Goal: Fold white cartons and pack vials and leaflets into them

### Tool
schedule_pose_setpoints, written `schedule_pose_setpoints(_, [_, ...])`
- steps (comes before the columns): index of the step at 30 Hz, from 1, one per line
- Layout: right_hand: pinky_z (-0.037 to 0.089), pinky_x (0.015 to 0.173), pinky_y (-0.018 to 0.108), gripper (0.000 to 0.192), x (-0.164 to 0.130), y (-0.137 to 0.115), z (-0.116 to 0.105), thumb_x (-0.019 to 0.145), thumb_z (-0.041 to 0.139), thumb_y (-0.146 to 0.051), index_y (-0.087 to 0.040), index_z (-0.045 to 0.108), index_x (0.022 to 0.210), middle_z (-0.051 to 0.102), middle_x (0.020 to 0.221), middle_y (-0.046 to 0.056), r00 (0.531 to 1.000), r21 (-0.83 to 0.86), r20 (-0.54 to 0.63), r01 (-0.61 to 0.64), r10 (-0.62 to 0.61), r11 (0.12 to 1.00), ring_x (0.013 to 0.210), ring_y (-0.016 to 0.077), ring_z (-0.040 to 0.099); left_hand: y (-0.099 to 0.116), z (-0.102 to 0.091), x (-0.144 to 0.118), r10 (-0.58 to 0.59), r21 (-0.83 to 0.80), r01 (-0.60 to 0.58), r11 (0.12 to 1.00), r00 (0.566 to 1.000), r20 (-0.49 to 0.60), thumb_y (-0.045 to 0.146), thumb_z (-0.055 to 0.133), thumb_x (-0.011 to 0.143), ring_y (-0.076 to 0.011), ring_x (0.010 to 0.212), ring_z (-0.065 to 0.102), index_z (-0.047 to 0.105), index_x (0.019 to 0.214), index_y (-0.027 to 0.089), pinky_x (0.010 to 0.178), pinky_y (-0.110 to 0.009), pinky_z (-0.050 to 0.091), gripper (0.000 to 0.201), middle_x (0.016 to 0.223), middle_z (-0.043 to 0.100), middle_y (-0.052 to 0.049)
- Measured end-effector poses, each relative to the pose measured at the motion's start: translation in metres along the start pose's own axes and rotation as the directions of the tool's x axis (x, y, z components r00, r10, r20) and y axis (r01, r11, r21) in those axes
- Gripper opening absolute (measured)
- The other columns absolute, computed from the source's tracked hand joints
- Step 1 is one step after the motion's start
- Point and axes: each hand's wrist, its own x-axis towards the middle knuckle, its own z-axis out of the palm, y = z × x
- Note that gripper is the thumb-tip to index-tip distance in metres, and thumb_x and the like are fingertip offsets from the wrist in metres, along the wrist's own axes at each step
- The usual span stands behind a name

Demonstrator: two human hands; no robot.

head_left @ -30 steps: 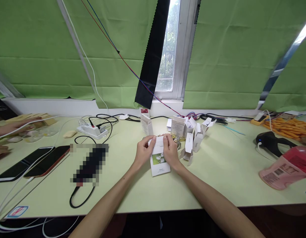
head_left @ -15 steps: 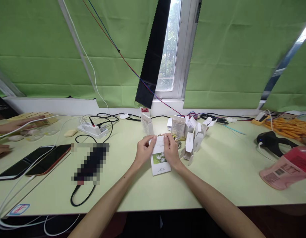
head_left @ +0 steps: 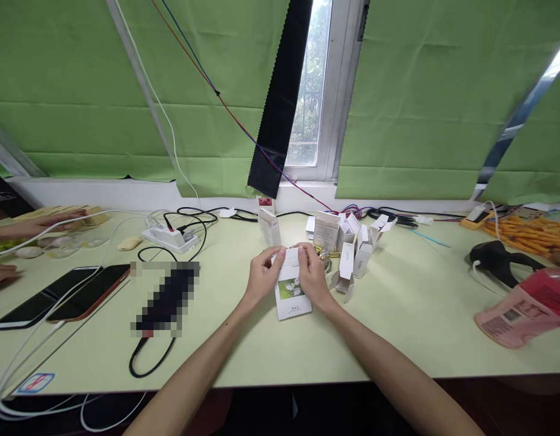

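A small white carton [head_left: 294, 307] with a green flower picture lies between my hands over the table's middle. My left hand [head_left: 264, 274] grips its left edge, thumb on the front face near the far end. On the opposite edge my right hand [head_left: 314, 275] is closed the same way, its thumb also on the face. The fingers behind the carton are hidden. Just beyond my right hand stand several white cartons [head_left: 347, 260], some with open flaps. Small gold-coloured pieces [head_left: 333, 254] lie among them. Another carton [head_left: 269, 227] stands upright beyond my left hand.
On the left are phones [head_left: 91, 293], a power strip [head_left: 171, 238] with cables, and another person's hands [head_left: 64, 219]. To the right are a black handheld device [head_left: 493, 259], a pink-labelled plastic jar [head_left: 525, 309] and a heap of orange sticks [head_left: 525, 239].
My hands and the carton have shifted very slightly up and left. The other person's hands at the left have moved a little.
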Motion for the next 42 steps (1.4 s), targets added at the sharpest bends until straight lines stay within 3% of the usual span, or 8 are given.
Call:
schedule_pose_setpoints(4, [0.045,0.074,0.031,0.026,-0.0009,-0.001,0.0001,0.102,0.04,-0.04,-0.023,0.055,0.115,0.065,0.093,0.003,0.999,-0.03,0.038,-0.036,0.037,0.999,0.079,0.0183,0.061,-0.0007,-0.0008,0.0011,0.0,-0.006,0.0,1.0,1.0,-0.003,0.05,0.063,0.089,-0.0164,0.074,0.061,0.077,0.105,0.015,0.058,-0.024,0.043,0.041,0.095,0.074,-0.008])
schedule_pose_setpoints(9, [0.045,0.096,0.036,0.036,-0.0017,-0.0035,0.0006,0.1,0.046,-0.037,-0.022,0.05,0.133,0.063,0.128,0.009,0.999,-0.046,0.042,0.024,-0.022,0.999,0.11,0.0223,0.061,0.0036,-0.002,0.002,0.004,-0.007,-0.004,1.0,1.0,-0.019,0.05,0.063,0.088,-0.015,0.07,0.059,0.077,0.104,0.015,0.057,-0.024,0.043,0.04,0.096,0.075,-0.007])
schedule_pose_setpoints(15, [0.042,0.106,0.036,0.041,-0.0021,-0.0041,0.0004,0.1,0.047,-0.036,-0.022,0.046,0.139,0.057,0.142,0.009,0.997,-0.026,0.065,0.048,-0.047,0.998,0.125,0.0219,0.057,0.0074,-0.0026,0.0017,-0.016,-0.034,0.015,0.999,1.0,-0.022,0.049,0.063,0.089,-0.0151,0.069,0.06,0.076,0.105,0.016,0.058,-0.024,0.044,0.039,0.092,0.075,-0.006])
schedule_pose_setpoints(42, [0.047,0.091,0.033,0.028,-0.0026,-0.0054,0.0009,0.1,0.046,-0.035,-0.022,0.053,0.125,0.065,0.12,0.007,0.995,-0.019,0.07,0.078,-0.076,0.997,0.105,0.0212,0.062,0.0039,-0.0014,0.0018,-0.017,-0.039,0.015,0.999,0.999,-0.051,0.05,0.063,0.088,-0.0142,0.066,0.057,0.077,0.099,0.015,0.057,-0.023,0.043,0.039,0.086,0.073,-0.005])
